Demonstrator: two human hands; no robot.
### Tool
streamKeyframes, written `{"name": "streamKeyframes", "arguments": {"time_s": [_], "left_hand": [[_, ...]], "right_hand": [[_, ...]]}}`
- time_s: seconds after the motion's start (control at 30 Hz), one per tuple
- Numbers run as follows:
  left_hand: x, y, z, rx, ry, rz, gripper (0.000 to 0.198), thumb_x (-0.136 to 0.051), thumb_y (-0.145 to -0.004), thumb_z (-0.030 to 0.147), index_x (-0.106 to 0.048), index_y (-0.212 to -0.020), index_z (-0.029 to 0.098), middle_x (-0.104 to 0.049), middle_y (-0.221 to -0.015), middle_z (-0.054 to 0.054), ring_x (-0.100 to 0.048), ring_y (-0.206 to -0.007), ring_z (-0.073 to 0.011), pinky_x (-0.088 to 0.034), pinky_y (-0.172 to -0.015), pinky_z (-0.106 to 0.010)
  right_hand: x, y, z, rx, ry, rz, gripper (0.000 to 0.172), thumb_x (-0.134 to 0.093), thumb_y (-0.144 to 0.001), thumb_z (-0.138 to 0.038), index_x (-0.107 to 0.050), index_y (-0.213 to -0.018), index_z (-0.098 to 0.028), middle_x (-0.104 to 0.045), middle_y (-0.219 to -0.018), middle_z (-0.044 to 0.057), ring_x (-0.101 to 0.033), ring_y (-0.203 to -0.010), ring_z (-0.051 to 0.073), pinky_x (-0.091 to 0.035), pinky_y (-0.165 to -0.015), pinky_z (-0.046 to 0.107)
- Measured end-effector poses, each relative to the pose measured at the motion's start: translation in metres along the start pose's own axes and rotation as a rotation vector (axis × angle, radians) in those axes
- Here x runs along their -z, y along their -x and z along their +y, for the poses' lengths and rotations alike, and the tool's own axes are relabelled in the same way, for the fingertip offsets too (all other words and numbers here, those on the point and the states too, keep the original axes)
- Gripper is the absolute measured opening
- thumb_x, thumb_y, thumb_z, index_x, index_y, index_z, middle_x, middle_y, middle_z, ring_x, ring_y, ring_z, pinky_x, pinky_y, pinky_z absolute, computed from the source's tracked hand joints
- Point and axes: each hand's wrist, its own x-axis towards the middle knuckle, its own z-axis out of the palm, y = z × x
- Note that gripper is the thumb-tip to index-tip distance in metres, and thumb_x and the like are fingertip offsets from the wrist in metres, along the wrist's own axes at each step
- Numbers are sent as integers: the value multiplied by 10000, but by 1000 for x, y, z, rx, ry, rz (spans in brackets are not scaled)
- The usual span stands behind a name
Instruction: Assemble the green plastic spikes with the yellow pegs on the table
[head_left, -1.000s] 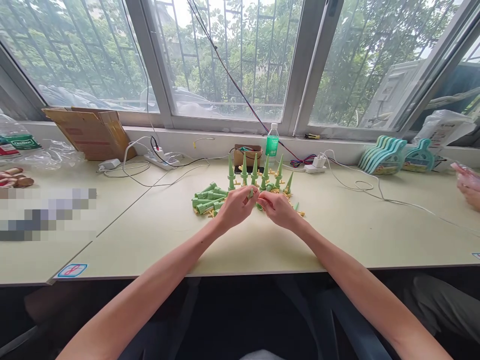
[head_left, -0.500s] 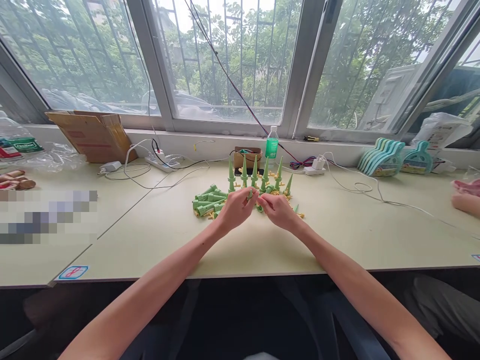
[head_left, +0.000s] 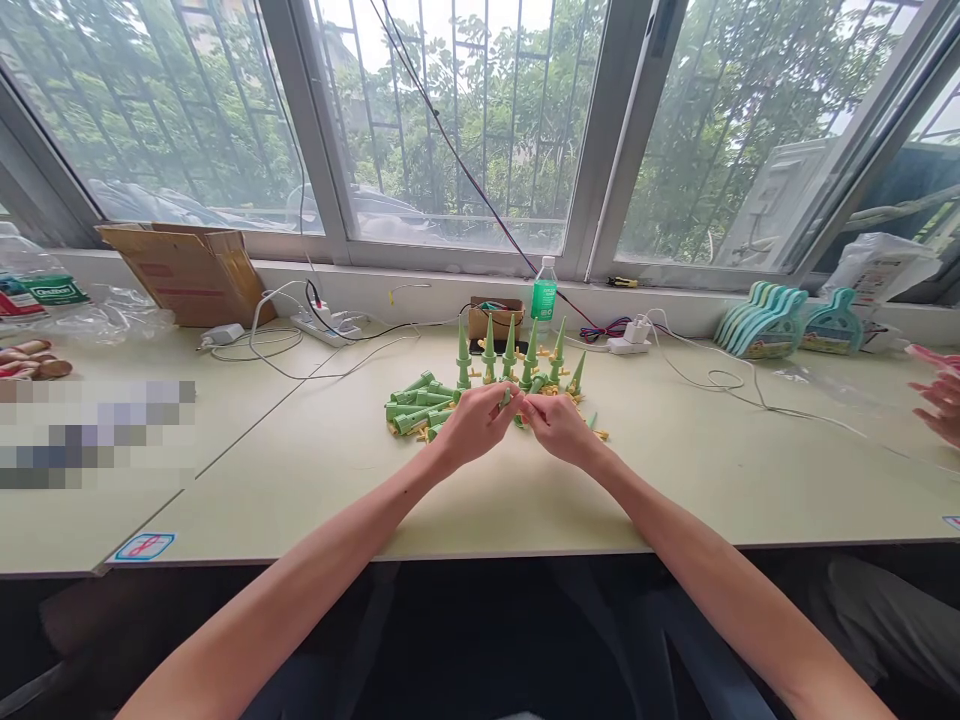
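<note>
My left hand (head_left: 478, 420) is closed round a green plastic watering spike, of which only a small green piece (head_left: 506, 397) shows between thumb and fingers. Fingertip to fingertip with it, my right hand (head_left: 559, 425) is pinched; what it grips is hidden. Just beyond both hands stands a row of upright green watering spikes (head_left: 509, 355) with yellow valves at their sides. To the left of my left hand lies a heap of green spike bodies (head_left: 412, 408). Small yellow valves (head_left: 602, 434) lie by my right hand.
A small cardboard box (head_left: 495, 318) and a green-labelled bottle (head_left: 544, 290) stand behind the spikes. Power strips (head_left: 328, 326) and white cables lie along the wall. Teal plastic pieces (head_left: 765, 318) lean at the right. Another person's hand (head_left: 937, 395) is at the right edge.
My two hands stay together in nearly the same place, with only a slight shift. The other person's hand at the right has opened its fingers, and clear plastic now lies near it.
</note>
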Motion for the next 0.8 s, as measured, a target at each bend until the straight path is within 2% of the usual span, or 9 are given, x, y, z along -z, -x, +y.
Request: {"name": "streamKeyframes", "arguments": {"time_s": [0.5,0.8], "left_hand": [[0,0,1,22,-8,-13,248,-450,-945,292,-604,-798,166,-588,-646,21,-382,-471,-59,-368,-529,-195],[1,1,1,36,-4,-39,213,-459,-939,284,-602,-830,169,-595,-646,24,-408,-479,-60,-378,-551,-195]], "right_hand": [[0,1,-1,14,5,-2,400,-348,-969,-339,-493,-636,-171,-448,-541,-18,-369,-498,94,-283,-533,233],[0,0,1,42,-3,-3,399,-361,-963,-367,-426,-618,-178,-396,-537,-30,-325,-504,90,-266,-524,238]]}}
